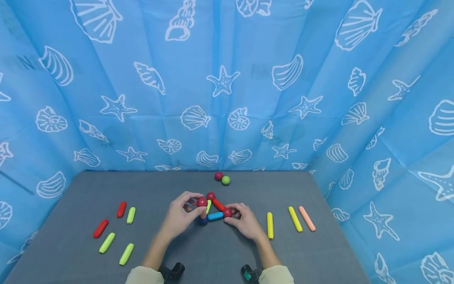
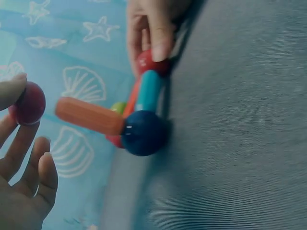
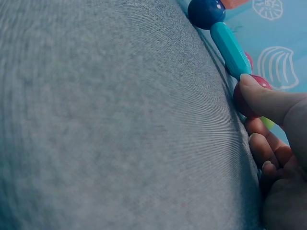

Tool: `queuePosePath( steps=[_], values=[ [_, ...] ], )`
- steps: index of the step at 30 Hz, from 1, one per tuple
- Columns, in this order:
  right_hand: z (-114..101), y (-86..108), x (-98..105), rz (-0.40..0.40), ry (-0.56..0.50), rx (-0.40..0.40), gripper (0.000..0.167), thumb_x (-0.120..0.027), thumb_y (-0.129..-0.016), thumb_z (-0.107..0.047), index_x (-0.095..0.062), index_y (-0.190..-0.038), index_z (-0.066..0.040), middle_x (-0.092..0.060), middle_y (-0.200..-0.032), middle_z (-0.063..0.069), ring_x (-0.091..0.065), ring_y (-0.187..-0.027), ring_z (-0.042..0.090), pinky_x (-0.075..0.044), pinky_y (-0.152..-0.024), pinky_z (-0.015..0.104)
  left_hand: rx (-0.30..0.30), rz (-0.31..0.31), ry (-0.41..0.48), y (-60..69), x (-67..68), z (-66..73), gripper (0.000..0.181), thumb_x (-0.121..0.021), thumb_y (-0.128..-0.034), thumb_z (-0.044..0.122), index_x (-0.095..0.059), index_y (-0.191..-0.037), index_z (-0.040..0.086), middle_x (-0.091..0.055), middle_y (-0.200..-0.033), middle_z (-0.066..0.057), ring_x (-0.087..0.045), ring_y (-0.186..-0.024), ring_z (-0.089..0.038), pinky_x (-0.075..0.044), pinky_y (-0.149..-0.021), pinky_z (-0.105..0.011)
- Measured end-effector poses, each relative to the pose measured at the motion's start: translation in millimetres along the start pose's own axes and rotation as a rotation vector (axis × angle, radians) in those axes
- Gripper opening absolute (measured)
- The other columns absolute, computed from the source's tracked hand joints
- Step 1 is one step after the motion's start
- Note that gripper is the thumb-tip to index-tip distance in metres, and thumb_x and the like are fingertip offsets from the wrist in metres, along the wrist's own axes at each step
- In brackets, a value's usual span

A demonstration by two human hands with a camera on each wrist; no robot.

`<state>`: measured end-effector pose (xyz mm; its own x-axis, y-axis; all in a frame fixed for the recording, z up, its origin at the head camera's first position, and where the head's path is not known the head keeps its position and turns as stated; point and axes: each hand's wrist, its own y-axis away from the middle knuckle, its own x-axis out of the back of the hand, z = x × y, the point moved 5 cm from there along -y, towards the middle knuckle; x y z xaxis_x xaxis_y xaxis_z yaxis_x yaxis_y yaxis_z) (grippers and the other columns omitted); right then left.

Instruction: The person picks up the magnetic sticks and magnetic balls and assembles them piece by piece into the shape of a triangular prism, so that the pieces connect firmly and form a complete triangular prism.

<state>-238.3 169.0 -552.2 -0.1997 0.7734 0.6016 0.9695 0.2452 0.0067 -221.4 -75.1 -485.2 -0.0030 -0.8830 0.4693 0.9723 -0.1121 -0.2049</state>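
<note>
Head view: my left hand (image 1: 179, 215) pinches the upper red ball (image 1: 201, 202) between thumb and fingers, held off the grey table (image 1: 220, 256). My right hand (image 1: 246, 221) is clamped on the corner red ball (image 1: 227, 213) at 4 o'clock of the frame (image 1: 220, 207), probably so nothing slides. Dark-blue ball (image 1: 203, 221) at 7 o'clock, far red ball (image 1: 211, 196) at 12; blue stick (image 1: 215, 216) and red stick (image 1: 217, 203) meet at the corner red ball, light-green stick (image 1: 208, 206) partly hidden. Spares ring the frame, likely to leave working room: loose red ball (image 1: 218, 176) and loose green ball (image 1: 225, 180) side by side at 12, red spares (image 1: 101, 228) and light-green spares (image 1: 107, 243) at 8 to 9, yellow sticks (image 1: 270, 225) and peach stick (image 1: 307, 218) at 3 to 4.

Left wrist view: orange stick (image 2: 88, 116) rises from the dark-blue ball toward 10 o'clock, free end bare. Upper red ball at 9, apart from that end; fingertip hold presumably leaves its underside exposed. Right hand at 12.

Right wrist view: my thumb presses the corner red ball near 3 o'clock, fingers curled low behind, seemingly bracing it. Blue stick leads to the dark-blue ball at 1. Left hand not seen here.
</note>
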Motion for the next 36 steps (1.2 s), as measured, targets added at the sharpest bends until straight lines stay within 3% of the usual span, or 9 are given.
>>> queuePosePath(
  steps=[7, 12, 15, 19, 24, 27, 29, 33, 36],
  values=[
    [-2, 1.8, 0, 0.002, -0.005, -0.002, 0.037, -0.078, -0.091, -0.030, -0.069, -0.125, -0.022, -0.062, -0.107, -0.001, -0.053, -0.096, 0.014, -0.046, -0.084, 0.026, 0.044, -0.037, 0.028, 3.6, -6.9, -8.7, 0.044, -0.085, -0.0841, 0.028, -0.068, -0.125, 0.024, -0.066, -0.116, 0.008, -0.064, -0.103, -0.018, -0.055, -0.084, -0.026],
    [-2, 3.0, 1, -0.004, -0.018, -0.011, 0.037, -0.081, -0.088, -0.030, -0.070, -0.122, -0.021, -0.063, -0.107, 0.000, -0.053, -0.098, 0.016, -0.046, -0.083, 0.027, 0.185, -0.121, -0.083, 7.4, -16.7, -26.8, 0.062, -0.090, -0.0774, 0.032, -0.063, -0.132, 0.020, -0.064, -0.118, 0.004, -0.058, -0.097, -0.015, -0.052, -0.080, -0.027],
    [-2, 3.4, 1, -0.024, -0.039, -0.011, 0.032, -0.084, -0.085, -0.034, -0.075, -0.112, -0.021, -0.066, -0.104, 0.000, -0.052, -0.099, 0.017, -0.044, -0.083, 0.027, 0.228, -0.151, -0.172, 10.1, -23.3, -38.5, 0.053, -0.090, -0.0774, 0.031, -0.066, -0.123, 0.016, -0.064, -0.108, 0.002, -0.054, -0.089, -0.013, -0.047, -0.074, -0.026],
    [1, 3.2, 1, -0.033, -0.092, -0.020, 0.024, -0.079, -0.089, -0.039, -0.075, -0.101, -0.018, -0.066, -0.099, 0.002, -0.052, -0.093, 0.015, -0.043, -0.079, 0.025, 0.210, -0.104, -0.213, 8.8, -26.1, -45.6, 0.037, -0.087, -0.0817, 0.024, -0.071, -0.113, 0.014, -0.063, -0.096, 0.001, -0.052, -0.082, -0.013, -0.045, -0.069, -0.027],
    [5, 2.0, 2, 0.021, -0.129, -0.073, 0.042, -0.065, -0.099, -0.042, -0.062, -0.131, -0.015, -0.062, -0.117, 0.005, -0.053, -0.091, 0.015, -0.045, -0.077, 0.025, 0.196, -0.086, -0.210, -1.2, -34.7, -48.8, 0.035, -0.081, -0.0879, 0.021, -0.071, -0.120, 0.013, -0.065, -0.098, 0.001, -0.054, -0.083, -0.013, -0.047, -0.070, -0.028],
    [3, -0.5, 3, 0.031, -0.098, -0.061, 0.057, -0.057, -0.104, -0.041, -0.044, -0.152, -0.013, -0.055, -0.139, 0.009, -0.056, -0.112, 0.022, -0.049, -0.097, 0.037, 0.177, -0.078, -0.208, -8.4, -42.6, -49.5, 0.036, -0.079, -0.0898, 0.019, -0.070, -0.124, 0.012, -0.068, -0.103, 0.000, -0.056, -0.084, -0.013, -0.050, -0.072, -0.029],
    [1, -2.4, 3, 0.016, -0.081, -0.044, 0.061, -0.053, -0.106, -0.038, -0.034, -0.159, -0.013, -0.047, -0.151, 0.013, -0.051, -0.130, 0.031, -0.041, -0.112, 0.054, 0.164, -0.065, -0.208, -11.4, -45.9, -48.6, 0.038, -0.078, -0.0902, 0.017, -0.069, -0.126, 0.011, -0.068, -0.104, -0.001, -0.058, -0.085, -0.013, -0.052, -0.073, -0.029],
    [-5, -4.4, 2, -0.029, -0.056, -0.029, 0.056, -0.052, -0.107, -0.026, -0.034, -0.160, -0.019, -0.040, -0.158, 0.014, -0.037, -0.147, 0.039, -0.020, -0.116, 0.075, 0.134, -0.012, -0.209, -6.6, -35.1, -42.8, 0.041, -0.078, -0.0899, 0.013, -0.068, -0.129, 0.014, -0.068, -0.111, -0.003, -0.062, -0.089, -0.012, -0.055, -0.076, -0.030],
    [-7, -4.8, 1, -0.024, -0.030, -0.021, 0.049, -0.056, -0.105, -0.021, -0.046, -0.153, -0.021, -0.046, -0.152, 0.012, -0.051, -0.130, 0.034, -0.033, -0.108, 0.066, 0.119, 0.022, -0.225, 7.2, -4.9, -37.9, 0.042, -0.078, -0.0903, 0.014, -0.068, -0.131, 0.016, -0.068, -0.119, -0.005, -0.065, -0.098, -0.017, -0.056, -0.082, -0.036]
  ],
)
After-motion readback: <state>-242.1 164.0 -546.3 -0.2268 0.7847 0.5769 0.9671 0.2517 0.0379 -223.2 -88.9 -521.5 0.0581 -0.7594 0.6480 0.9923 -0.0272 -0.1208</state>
